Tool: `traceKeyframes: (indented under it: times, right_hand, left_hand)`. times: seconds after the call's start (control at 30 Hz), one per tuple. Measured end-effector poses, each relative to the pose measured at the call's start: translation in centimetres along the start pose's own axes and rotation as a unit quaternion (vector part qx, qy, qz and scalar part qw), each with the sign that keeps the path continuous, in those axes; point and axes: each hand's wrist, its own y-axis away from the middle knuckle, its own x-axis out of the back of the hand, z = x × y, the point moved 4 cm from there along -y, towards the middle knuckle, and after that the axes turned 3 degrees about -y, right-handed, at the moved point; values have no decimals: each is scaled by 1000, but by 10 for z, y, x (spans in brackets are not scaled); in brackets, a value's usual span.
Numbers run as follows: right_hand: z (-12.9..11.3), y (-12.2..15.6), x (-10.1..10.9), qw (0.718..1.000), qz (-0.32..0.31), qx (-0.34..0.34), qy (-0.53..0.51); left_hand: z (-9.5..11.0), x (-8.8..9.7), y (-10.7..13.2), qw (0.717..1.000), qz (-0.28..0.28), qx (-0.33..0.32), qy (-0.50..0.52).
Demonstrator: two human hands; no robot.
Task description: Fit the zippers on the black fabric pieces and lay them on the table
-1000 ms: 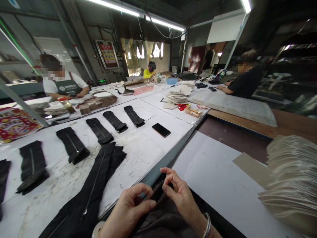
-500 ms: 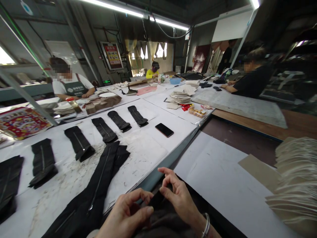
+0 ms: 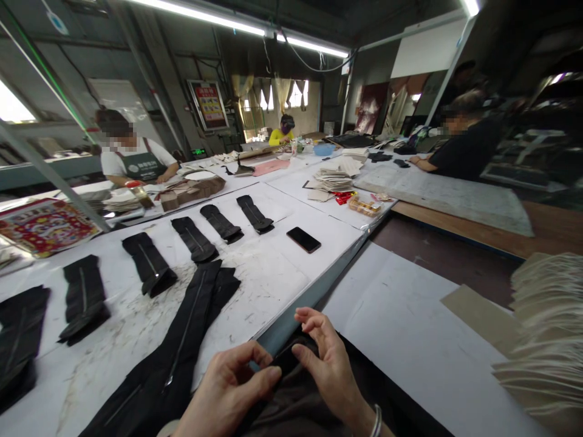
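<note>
Both my hands meet at the bottom centre, pinching a dark fabric piece (image 3: 291, 397) that lies at the table's near edge. My left hand (image 3: 228, 391) closes thumb and fingers on its left side. My right hand (image 3: 325, 361) pinches its top edge, fingers curled, a bangle on the wrist. Just left of my hands a long stack of black zippered pieces (image 3: 180, 346) lies on the white table (image 3: 268, 276).
Several black zippered pieces (image 3: 150, 271) lie in a row across the table. A black phone (image 3: 303, 240) is beyond them. A pile of beige sheets (image 3: 542, 331) sits at right, white paper (image 3: 401, 321) beside it. Other people work at the far tables.
My fingers have shifted slightly on the dark fabric, the left thumb now closer to the right hand. The view drifted a little to the right.
</note>
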Motion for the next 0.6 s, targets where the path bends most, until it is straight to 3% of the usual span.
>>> traceKeyframes:
  times: [0.4, 0.6]
  right_hand:
    - [-7, 0, 6, 996, -48, -28, 69]
    - [-6, 1, 4, 996, -67, -37, 51]
  left_hand:
    - [7, 3, 0, 1000, 6, -8, -15]
    - [16, 7, -3, 999, -8, -18, -27]
